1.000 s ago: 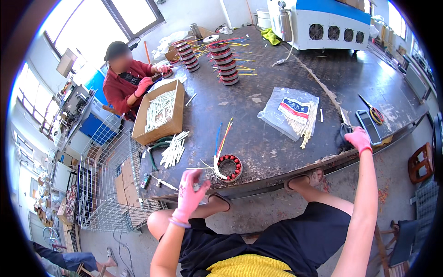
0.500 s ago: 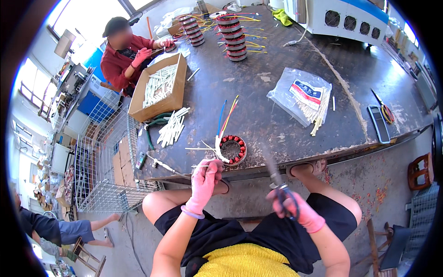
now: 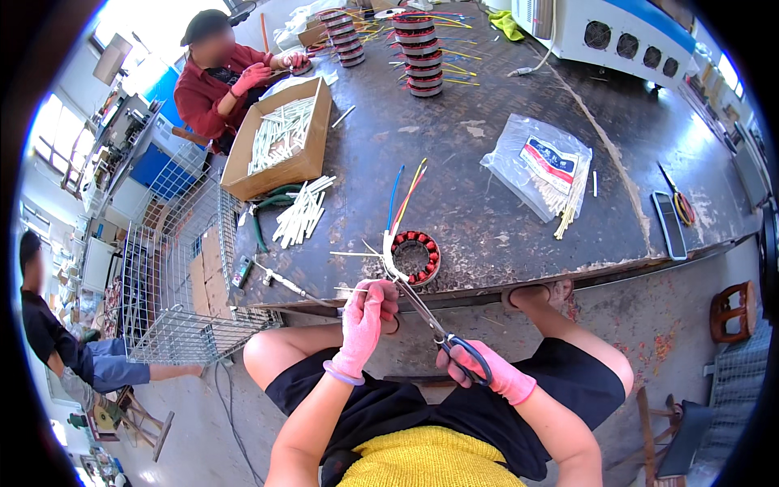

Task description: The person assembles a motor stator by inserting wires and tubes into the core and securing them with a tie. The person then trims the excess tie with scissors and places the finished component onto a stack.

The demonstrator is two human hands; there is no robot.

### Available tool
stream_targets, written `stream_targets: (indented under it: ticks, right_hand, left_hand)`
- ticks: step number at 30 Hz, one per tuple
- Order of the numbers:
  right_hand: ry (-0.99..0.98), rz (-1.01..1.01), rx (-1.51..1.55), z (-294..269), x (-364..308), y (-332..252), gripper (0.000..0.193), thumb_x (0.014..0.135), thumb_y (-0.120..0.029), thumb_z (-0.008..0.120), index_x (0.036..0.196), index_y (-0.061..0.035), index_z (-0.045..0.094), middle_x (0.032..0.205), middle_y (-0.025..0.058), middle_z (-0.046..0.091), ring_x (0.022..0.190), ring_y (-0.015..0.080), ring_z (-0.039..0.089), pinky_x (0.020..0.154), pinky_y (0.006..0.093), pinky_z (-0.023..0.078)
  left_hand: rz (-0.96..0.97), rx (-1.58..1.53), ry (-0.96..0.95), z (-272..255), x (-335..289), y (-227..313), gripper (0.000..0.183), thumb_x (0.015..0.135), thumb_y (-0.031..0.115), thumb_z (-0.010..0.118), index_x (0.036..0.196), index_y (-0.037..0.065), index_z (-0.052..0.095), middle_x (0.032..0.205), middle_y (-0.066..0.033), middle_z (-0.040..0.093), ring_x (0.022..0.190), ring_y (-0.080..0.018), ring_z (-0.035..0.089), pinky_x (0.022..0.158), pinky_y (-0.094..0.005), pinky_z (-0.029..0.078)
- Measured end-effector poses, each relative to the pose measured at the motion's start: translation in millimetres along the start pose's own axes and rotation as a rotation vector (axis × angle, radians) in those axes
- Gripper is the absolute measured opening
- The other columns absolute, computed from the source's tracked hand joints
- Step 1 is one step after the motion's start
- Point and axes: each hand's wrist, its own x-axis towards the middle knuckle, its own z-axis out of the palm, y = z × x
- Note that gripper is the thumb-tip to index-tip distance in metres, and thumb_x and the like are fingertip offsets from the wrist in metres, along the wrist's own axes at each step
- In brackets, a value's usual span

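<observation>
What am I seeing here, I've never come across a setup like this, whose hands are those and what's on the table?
These are one person's own hands, in pink gloves, with no machine arm. The camera sits on their head, looking down, and its wide lens bends straight edges. The right hand holds scissors, their tips near a ring with red windings and coloured wires. The left hand seems to pinch a thin pale strip. The dark table also holds a pile of white sticks, a cardboard box of similar sticks, a clear bag, a phone and two stacks of rings. A co-worker in red is at the far left.
</observation>
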Motion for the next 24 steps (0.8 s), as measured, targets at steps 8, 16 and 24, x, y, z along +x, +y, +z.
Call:
stream_targets:
  ticks: [8,16,24]
  right_hand:
    - [0.033,0.057,-0.020,2,9,-4,0.051,0.097,-0.056,0.058,0.096,-0.0051,0.063,0.063,-0.0034,0.048,0.056,0.0063,0.043,0.052,0.0238,0.033]
    - [0.060,-0.086,0.060,6,8,10,0.045,0.093,-0.049,0.067,0.104,-0.0053,0.063,0.072,-0.0026,0.051,0.057,0.0048,0.043,0.049,0.0228,0.032]
    - [0.024,0.034,0.116,21,-1,22,0.058,0.098,-0.061,0.051,0.106,-0.0043,0.062,0.072,-0.0022,0.053,0.063,0.0083,0.048,0.054,0.0241,0.037]
  left_hand:
    - [0.012,0.019,-0.007,-2,0,-4,0.031,0.106,0.034,0.052,0.109,0.005,0.063,0.096,-0.0014,0.068,0.076,-0.0068,0.061,0.066,-0.0219,0.048]
    - [0.051,-0.026,0.044,-1,3,1,0.028,0.106,0.033,0.053,0.112,0.007,0.062,0.096,-0.0010,0.067,0.074,-0.0058,0.059,0.064,-0.0214,0.047]
    - [0.248,0.147,0.120,24,26,27,0.031,0.098,0.010,0.064,0.128,0.006,0.057,0.079,0.0038,0.053,0.063,-0.0027,0.047,0.053,-0.0184,0.037]
